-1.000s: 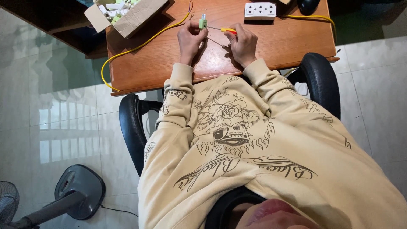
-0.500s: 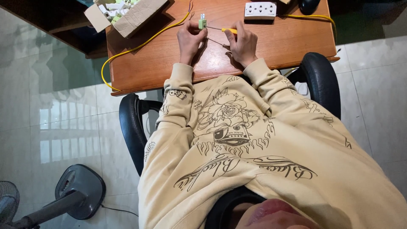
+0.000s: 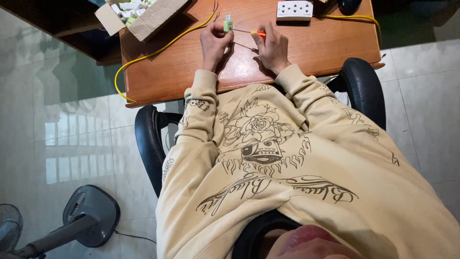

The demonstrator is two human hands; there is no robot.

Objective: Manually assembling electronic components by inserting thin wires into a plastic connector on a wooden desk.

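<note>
My left hand (image 3: pixel 214 44) holds a small pale green electrical part (image 3: pixel 227 25) upright just above the wooden desk (image 3: pixel 306 45). My right hand (image 3: pixel 272 45) grips a thin screwdriver with an orange handle (image 3: pixel 256 33); its metal shaft points left and the tip meets the green part. A second thin metal rod (image 3: pixel 243 46) lies on the desk between my hands. Both wrists rest on the desk near its front edge.
A white multi-socket plate (image 3: pixel 294 9) lies at the desk's back. A yellow cable (image 3: pixel 158 50) runs off the left edge. An open cardboard box (image 3: pixel 143 17) of small parts sits back left. A black chair (image 3: pixel 364 88) holds me. A fan base (image 3: pixel 91 216) stands on the tiled floor.
The hands stay in about the same place at the green part; only slight finger movement shows.
</note>
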